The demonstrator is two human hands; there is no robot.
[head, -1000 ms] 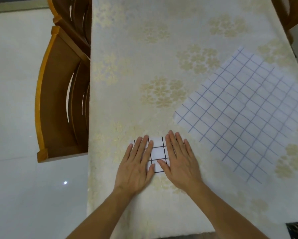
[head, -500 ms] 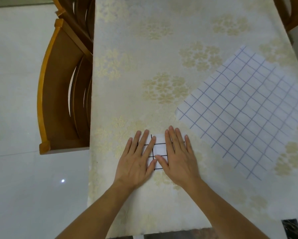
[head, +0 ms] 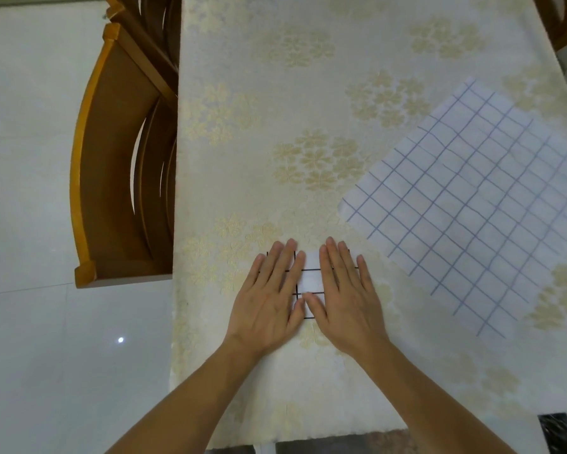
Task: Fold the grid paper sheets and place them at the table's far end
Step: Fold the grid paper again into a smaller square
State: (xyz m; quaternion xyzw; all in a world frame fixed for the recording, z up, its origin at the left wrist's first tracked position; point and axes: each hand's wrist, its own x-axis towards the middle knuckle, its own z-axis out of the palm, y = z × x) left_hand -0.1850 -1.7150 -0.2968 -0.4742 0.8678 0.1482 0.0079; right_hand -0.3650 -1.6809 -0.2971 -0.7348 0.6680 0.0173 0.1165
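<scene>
A small folded sheet of white paper with a black grid (head: 311, 279) lies near the table's front edge. My left hand (head: 270, 298) and my right hand (head: 347, 296) press flat on it side by side, fingers straight and pointing away from me, so only a strip of the paper shows between them. A large unfolded sheet with a blue grid (head: 478, 204) lies flat and turned at an angle to the right, apart from both hands.
The table wears a cream cloth with pale gold flowers (head: 308, 93). Wooden chairs (head: 118, 165) stand tucked against its left side, and another chair's edge (head: 557, 21) shows at the top right. White floor tiles lie to the left.
Both hands have stayed flat on the folded paper, sliding slightly over it. The view has shifted a little.
</scene>
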